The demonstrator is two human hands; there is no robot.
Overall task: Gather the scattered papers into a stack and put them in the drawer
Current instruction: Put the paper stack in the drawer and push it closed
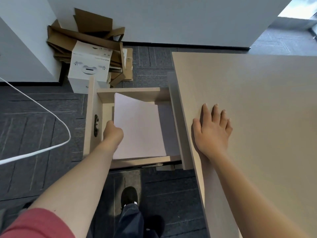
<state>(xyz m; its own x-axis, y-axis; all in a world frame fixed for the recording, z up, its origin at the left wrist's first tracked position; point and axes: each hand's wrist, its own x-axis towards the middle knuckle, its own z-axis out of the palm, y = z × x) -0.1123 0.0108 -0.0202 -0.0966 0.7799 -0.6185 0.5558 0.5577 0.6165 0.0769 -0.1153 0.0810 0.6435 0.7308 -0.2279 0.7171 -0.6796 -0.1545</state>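
Left hand [114,133] gripping smooth white papers [139,127], boxy wooden drawer [92,117]

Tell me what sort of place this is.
Most likely an office: grey carpet tiles on the floor, a plain desk with an open drawer beside it, and flattened cardboard boxes heaped against a white wall.

- The only print I can make out is on the white box [89,66], which stands on the floor just beyond the far end of the open drawer [92,117]. Its top face carries a small upside-down line that looks like "PICO 4", followed by a word too small for me to read.
- The other tiny marks on that box are too blurred to read.
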